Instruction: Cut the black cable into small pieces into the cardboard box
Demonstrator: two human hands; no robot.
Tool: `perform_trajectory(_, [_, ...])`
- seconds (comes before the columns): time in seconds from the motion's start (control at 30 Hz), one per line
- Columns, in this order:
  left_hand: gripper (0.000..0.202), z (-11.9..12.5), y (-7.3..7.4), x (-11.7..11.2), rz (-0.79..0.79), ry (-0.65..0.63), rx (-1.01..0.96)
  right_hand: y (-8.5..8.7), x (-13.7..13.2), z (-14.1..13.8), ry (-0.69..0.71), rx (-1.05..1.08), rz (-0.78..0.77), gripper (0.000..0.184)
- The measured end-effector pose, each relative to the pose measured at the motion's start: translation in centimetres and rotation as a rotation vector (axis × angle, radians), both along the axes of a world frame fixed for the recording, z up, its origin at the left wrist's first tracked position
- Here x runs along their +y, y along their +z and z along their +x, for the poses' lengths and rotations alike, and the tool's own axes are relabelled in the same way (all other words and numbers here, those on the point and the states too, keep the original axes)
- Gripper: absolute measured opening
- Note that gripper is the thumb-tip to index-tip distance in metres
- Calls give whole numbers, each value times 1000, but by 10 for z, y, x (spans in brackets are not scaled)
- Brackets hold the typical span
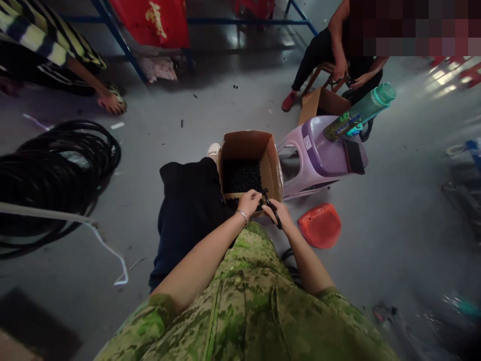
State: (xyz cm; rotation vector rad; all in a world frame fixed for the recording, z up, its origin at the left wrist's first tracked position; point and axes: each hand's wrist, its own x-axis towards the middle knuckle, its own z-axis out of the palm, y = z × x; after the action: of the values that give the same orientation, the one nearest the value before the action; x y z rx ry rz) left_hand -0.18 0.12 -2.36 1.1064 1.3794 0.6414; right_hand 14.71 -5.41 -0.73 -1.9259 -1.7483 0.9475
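An open cardboard box (272, 165) sits on the floor by my knee, filled with small black pieces (242, 175). My left hand (248, 201) is at the box's near edge, fingers curled down on something small and dark that I cannot make out. My right hand (278, 211) is just right of it, closed round the black handles of scissors (271, 206) whose blades point toward my left hand. A thin bracelet is on my left wrist. My dark-trousered leg (188, 215) lies left of the box.
A purple plastic stool (319, 155) with a green bottle (361, 113) stands right of the box; a red lid-like object (320, 225) lies below it. A big coil of black hose (52, 175) fills the left. Two other people sit at the far left and far right, one beside another box (323, 103).
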Motion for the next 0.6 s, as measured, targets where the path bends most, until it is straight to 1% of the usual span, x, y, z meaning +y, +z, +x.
perform_trajectory(0.13, [20, -2, -2, 2, 41, -33, 28, 10, 13, 4, 98, 108, -84, 42])
perform_trajectory(0.23, [19, -2, 0, 2, 37, -47, 31, 18, 20, 8, 156, 175, -127, 45])
perform_trajectory(0.3, [19, -1, 0, 2, 28, -54, 28, 19, 23, 10, 187, 205, -139, 45])
perform_trajectory(0.4, [19, -1, -3, 3, 14, -42, 26, 12, 23, 11, 193, 204, -140, 46])
perform_trajectory(0.53, [20, -1, -6, 4, -19, 6, 40, -8, 17, 5, 77, 103, -76, 42])
perform_trajectory(0.6, [20, -2, -5, 4, -32, 43, 54, -15, 14, 1, 27, 35, -37, 39])
